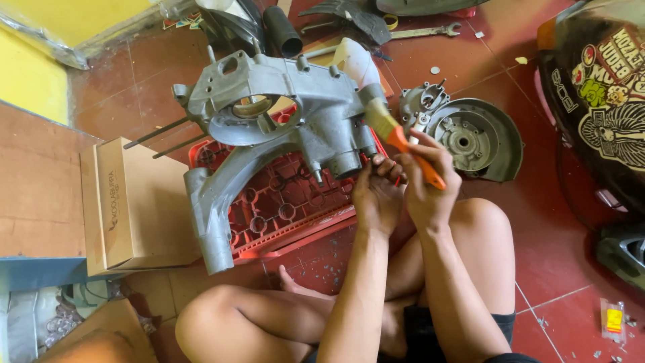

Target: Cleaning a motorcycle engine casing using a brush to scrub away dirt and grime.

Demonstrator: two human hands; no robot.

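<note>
The person is sitting cross-legged on the red tiled floor [557,269], knees nearest the camera, both arms reaching forward. The right hand [426,181] is closing its grip around the orange handle of a paintbrush [402,140], whose bristles are pointing up and away toward the engine casing [282,128]. The left hand [376,191] is just beside it, touching the right hand, fingers curled together at the casing's lower right end (whether they are pinching anything, I cannot tell). The grey metal casing is lying across a red plastic crate [282,208] standing on the floor. Left of the crate, a cardboard box [134,202] is sitting. Beyond the hands, a round engine cover [470,138] is lying on the tiles, and farther off a wrench [426,31].
</note>
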